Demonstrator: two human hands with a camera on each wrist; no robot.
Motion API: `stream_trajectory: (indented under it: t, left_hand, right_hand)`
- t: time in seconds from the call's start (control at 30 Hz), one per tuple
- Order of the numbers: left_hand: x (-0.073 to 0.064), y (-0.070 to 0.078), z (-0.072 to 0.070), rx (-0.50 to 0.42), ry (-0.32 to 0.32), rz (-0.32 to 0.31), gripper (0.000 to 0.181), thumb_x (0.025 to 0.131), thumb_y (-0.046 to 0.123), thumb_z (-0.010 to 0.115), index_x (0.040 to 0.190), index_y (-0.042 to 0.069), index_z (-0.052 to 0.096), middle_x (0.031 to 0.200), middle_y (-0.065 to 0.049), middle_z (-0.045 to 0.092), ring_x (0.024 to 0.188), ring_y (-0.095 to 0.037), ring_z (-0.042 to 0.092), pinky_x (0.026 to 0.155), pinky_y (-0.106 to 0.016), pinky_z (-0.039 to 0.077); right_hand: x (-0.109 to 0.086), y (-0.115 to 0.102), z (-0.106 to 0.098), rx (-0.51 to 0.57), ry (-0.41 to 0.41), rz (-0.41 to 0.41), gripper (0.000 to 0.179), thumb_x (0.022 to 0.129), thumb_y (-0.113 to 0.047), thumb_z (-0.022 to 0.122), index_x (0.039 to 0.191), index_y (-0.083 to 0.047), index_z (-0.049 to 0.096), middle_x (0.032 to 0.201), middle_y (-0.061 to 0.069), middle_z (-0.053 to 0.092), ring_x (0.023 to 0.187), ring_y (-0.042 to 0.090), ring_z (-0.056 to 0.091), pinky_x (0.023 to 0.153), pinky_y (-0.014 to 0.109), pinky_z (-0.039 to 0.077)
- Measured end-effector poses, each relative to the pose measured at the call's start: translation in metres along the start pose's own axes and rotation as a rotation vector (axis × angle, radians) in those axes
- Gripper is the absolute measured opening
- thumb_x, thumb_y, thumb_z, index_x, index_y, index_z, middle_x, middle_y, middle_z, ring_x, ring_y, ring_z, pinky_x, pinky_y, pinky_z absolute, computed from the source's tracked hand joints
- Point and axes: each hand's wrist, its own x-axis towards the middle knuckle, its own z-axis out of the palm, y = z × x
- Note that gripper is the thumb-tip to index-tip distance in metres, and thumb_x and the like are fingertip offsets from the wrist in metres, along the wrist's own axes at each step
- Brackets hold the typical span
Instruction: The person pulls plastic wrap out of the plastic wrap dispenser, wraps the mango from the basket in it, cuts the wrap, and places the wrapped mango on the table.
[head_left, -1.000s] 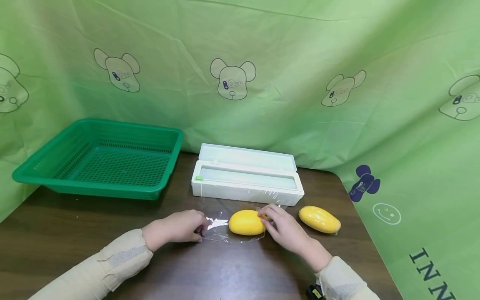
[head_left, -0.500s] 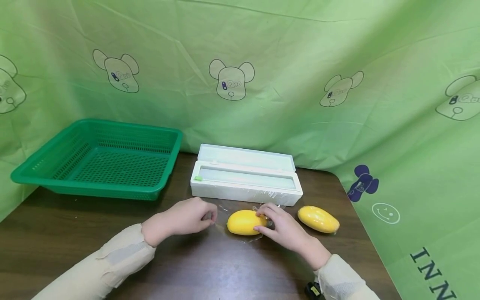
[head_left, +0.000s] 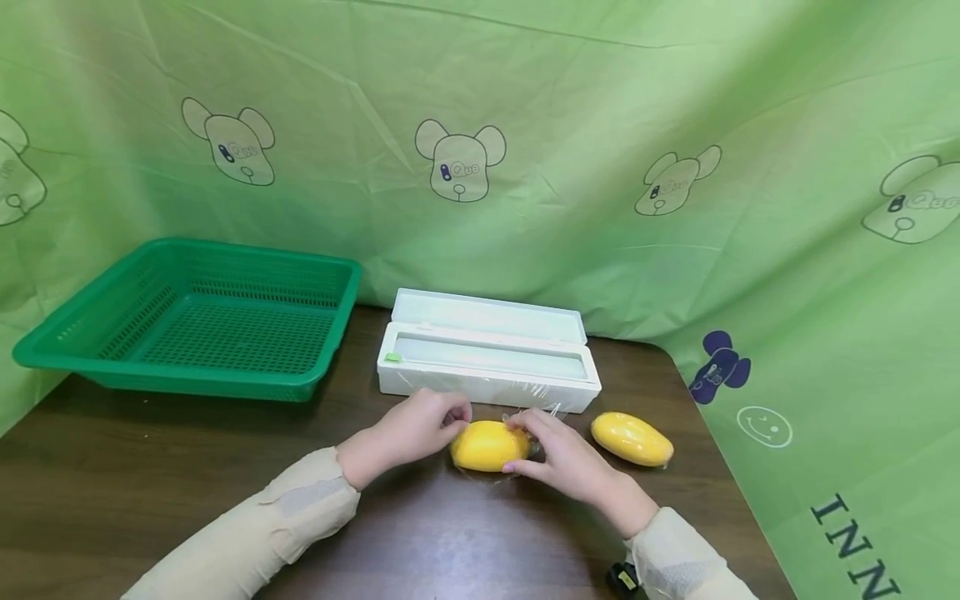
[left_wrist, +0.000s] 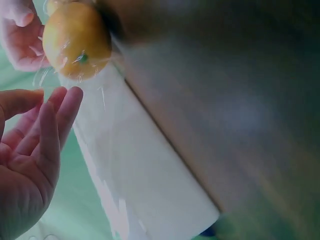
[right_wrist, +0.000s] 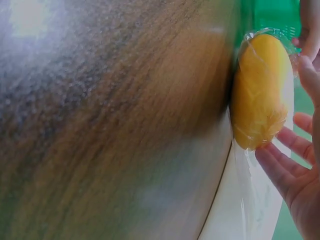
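Left fingers point(left_wrist: 48, 131) moved rightward, pinching clear film point(right_wrist: 289, 44); yellow fruit point(head_left: 487, 448) glossy, oval, green-tipped; right fingers point(head_left: 534, 422) gripping it.

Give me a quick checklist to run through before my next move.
1. Right hand on the yellow fruit: ok, gripping its right end.
2. Left hand pinching the clear film: ok, by the fruit's left end.
3. Film sealed underneath: cannot tell, hidden from view.
4. Lid of the white box closed: not ok, open.
5. Second yellow fruit clear of both hands: ok, lying apart.
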Motion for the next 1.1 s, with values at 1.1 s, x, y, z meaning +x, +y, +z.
stream_trajectory:
  t: [1.1]
  left_hand:
    - [0.000,-0.001,0.019,0.230,-0.143,0.025,0.067,0.080,0.022,0.090,0.139,0.013,0.060,0.134,-0.005,0.062,0.113,-0.027,0.061,0.088,-0.047,0.054]
  right_hand:
    - [0.007,0.007,0.005,-0.060,-0.051,0.010,0.055,0.094,-0.024,0.076,0.140,-0.004,0.056,0.140,0.011,0.059,0.127,0.027,0.055,0.107,0.047,0.045]
